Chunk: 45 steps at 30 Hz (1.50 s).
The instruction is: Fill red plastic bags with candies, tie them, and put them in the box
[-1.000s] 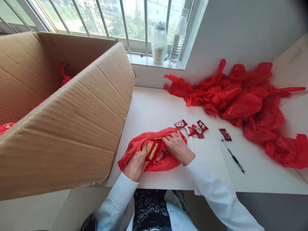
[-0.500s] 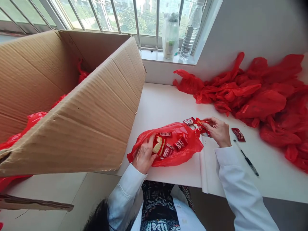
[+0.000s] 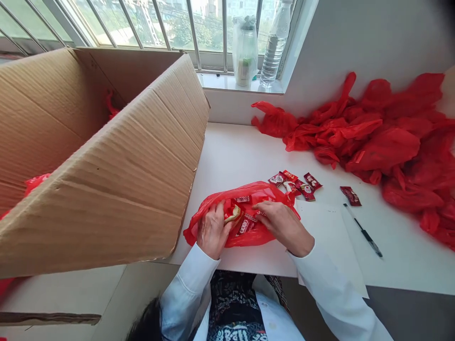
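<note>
A red plastic bag (image 3: 209, 198) lies open on the white table, with several small dark-red wrapped packets (image 3: 246, 223) inside. My left hand (image 3: 212, 231) is in its left side, fingers curled at a cream-and-red wrapped pack (image 3: 232, 214); the fingertips are partly hidden. Over the bag's right side, my right hand (image 3: 282, 225) reaches in, its thumb and fingers pinched at a small wrapped packet (image 3: 262, 214) that they mostly cover. Just beyond the bag, several more wrapped packets (image 3: 305, 190) sit loose on the table.
A big open cardboard box (image 3: 142, 166) with red plastic inside stands at left. Red plastic bags (image 3: 384, 147) are heaped along the wall. A single packet (image 3: 350, 195), a pen (image 3: 363, 230) and white paper (image 3: 327, 232) lie at right. A water bottle (image 3: 275, 47) stands on the sill.
My right hand has moved left from the loose packets on the table to inside the bag. The cream-and-red pack under my left hand has tilted, and the paper lies flatter.
</note>
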Each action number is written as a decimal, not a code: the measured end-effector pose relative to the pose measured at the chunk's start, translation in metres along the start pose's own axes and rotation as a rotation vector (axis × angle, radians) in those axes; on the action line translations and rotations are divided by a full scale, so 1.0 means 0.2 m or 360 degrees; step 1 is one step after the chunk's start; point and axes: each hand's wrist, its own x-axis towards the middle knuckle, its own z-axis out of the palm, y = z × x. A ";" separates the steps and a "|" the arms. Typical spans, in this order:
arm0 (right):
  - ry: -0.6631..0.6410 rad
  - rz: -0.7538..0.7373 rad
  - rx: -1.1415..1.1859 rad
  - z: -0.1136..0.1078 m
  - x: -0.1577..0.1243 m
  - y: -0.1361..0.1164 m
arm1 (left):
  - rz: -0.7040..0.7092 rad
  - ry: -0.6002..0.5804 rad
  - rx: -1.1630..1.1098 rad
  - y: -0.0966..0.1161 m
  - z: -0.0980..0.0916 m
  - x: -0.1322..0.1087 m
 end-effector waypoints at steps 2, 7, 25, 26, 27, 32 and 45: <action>-0.0042 0.0105 -0.0181 0.05 0.00 0.02 | 0.0023 -0.0020 0.0003 -0.01 -0.04 0.00; -0.0042 0.0151 -0.0224 0.01 -0.07 0.04 | 0.0052 -0.0066 0.0040 0.00 -0.09 -0.02; 0.0358 0.0080 0.0057 0.22 -0.22 -0.30 | 0.0244 -0.0132 -0.0079 0.05 -0.02 -0.19; 0.0359 0.0095 0.0069 0.22 -0.21 -0.30 | 0.0259 -0.0139 -0.0083 0.04 -0.03 -0.20; 0.0366 0.0098 0.0078 0.22 -0.21 -0.30 | 0.0284 -0.0144 -0.0086 0.03 -0.04 -0.20; 0.0474 0.0054 0.0090 0.18 -0.21 -0.27 | 0.0504 -0.0089 -0.0069 0.00 -0.11 -0.19; 0.0510 0.0014 -0.0197 0.20 -0.31 -0.21 | 0.0463 0.0379 0.0417 0.01 -0.09 -0.17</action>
